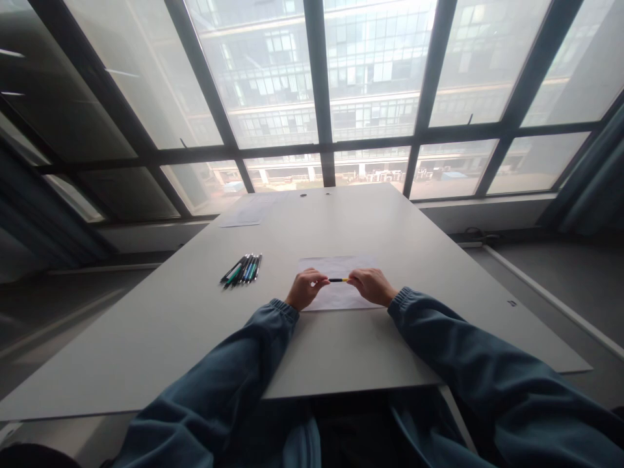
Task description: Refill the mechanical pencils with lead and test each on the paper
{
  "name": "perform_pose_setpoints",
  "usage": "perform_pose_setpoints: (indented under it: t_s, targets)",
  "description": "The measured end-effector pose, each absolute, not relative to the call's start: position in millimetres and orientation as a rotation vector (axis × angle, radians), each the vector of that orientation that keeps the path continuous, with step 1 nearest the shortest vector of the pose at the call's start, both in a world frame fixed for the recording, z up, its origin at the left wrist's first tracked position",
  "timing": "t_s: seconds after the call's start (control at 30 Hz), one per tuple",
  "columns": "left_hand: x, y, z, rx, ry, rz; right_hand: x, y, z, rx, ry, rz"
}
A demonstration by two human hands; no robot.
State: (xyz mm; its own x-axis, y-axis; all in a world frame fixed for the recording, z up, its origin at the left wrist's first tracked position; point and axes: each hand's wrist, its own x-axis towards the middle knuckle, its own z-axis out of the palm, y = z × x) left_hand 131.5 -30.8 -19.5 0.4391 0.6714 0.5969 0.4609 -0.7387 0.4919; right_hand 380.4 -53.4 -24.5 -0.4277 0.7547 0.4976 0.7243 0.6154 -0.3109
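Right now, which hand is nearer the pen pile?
Left. The left hand is right of the pen pile, apart from it; the right hand is farther right, across the black-and-yellow pen held between them.

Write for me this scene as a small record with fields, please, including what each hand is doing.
Left hand: pinches the dark end of a pen
Right hand: pinches the yellow end of the same pen
Pen position: crosswise over the near paper; contact unclear
Other pens: grouped left of the near paper
Far paper: toward the table's far left
Table: pale, before a large window
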Motion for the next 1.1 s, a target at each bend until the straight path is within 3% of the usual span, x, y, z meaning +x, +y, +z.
perform_pose_setpoints:
  t_s: [0.7,1.0,1.1]
  targets:
    - [128,-26,-20,2.266,1.214,1.394,383,-46,-28,-1.035,-1.973,0.346]
    - [131,-31,-20,2.353,1.101,1.229,377,-41,-26,-0.807,-1.211,1.167]
    - [133,-34,-19,2.387,0.997,1.111,378,-41,-23,-0.779,-1.112,1.281]
